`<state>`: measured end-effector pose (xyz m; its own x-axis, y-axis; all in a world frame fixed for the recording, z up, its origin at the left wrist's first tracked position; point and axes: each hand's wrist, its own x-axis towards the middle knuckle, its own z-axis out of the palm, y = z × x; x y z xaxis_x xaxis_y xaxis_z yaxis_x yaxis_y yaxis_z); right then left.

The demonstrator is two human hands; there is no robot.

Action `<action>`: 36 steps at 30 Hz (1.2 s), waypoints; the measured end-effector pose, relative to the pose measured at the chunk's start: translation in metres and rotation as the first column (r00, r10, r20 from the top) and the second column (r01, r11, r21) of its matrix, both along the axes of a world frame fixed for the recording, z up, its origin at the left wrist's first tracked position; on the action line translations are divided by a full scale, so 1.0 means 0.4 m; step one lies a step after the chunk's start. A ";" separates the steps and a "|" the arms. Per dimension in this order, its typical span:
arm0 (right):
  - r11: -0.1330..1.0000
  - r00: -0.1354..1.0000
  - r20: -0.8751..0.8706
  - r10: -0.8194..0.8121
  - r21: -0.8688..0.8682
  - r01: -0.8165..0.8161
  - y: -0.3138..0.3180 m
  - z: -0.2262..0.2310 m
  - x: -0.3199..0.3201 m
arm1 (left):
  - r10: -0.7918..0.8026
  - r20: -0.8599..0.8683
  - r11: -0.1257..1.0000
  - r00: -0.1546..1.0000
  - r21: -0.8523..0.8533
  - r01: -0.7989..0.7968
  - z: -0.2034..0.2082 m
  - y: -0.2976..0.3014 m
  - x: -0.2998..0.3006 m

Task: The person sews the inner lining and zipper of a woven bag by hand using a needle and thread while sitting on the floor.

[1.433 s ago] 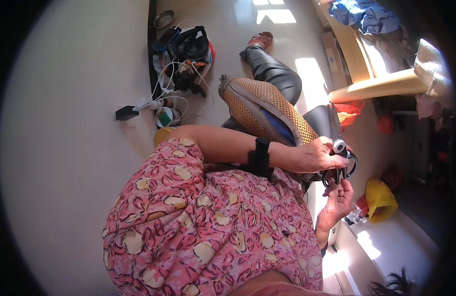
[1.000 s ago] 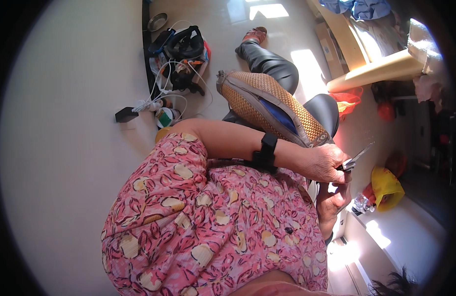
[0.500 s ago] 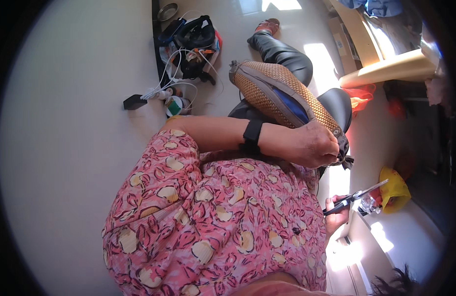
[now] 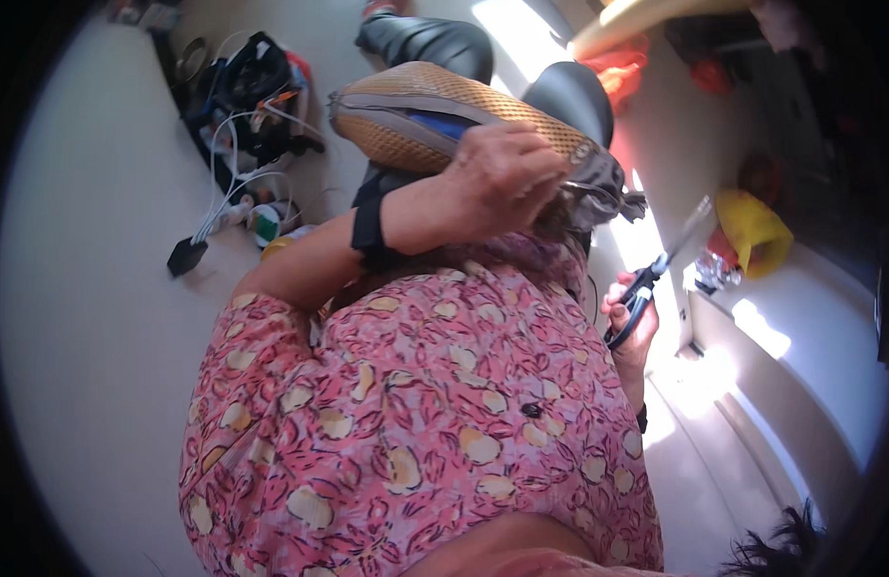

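Note:
Across my lap lies a tan woven bag (image 4: 396,88) with grey trim and a long slit that shows blue inside. My left hand (image 4: 497,183), with a black band on its wrist, is closed over the near side of the bag toward its gathered grey end (image 4: 598,183). Whatever its fingers pinch is hidden. Off to the right, my right hand (image 4: 632,327) grips the black handles of a pair of scissors (image 4: 688,234). The blades point up and away from me, apart from the bag.
At the far left, a bag of black items (image 4: 257,96) stands beside white cables and a black power adapter (image 4: 187,257). A yellow bag (image 4: 755,231) and a red plastic bag (image 4: 619,72) lie to the right. A wooden furniture edge (image 4: 646,21) crosses the top right.
The view has shifted. My left hand has moved back along the bag from its gathered end. My right hand has come up with the scissors, nearer the bag.

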<state>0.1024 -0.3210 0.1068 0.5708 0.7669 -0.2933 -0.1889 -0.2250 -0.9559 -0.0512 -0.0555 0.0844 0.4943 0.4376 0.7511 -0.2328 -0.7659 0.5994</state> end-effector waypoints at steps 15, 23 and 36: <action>0.879 0.713 0.533 0.455 -0.397 -0.264 -0.045 0.069 -0.034 | -0.202 -0.179 0.959 0.963 0.165 0.232 0.031 -0.005 0.065; 0.880 0.748 0.493 0.445 -0.394 -0.264 -0.064 0.064 -0.025 | -0.286 -0.232 0.857 0.930 0.372 0.357 0.020 -0.039 0.097; 0.879 0.807 0.415 0.420 -0.407 -0.248 -0.066 0.038 -0.029 | -0.182 -0.219 0.920 0.958 0.305 0.245 0.025 -0.037 0.136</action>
<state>0.0910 -0.3476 0.1220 0.4278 0.8476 -0.3139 0.4151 -0.4928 -0.7648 0.0032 -0.0703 0.0943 0.6907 0.0524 0.7213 -0.3232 -0.8699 0.3727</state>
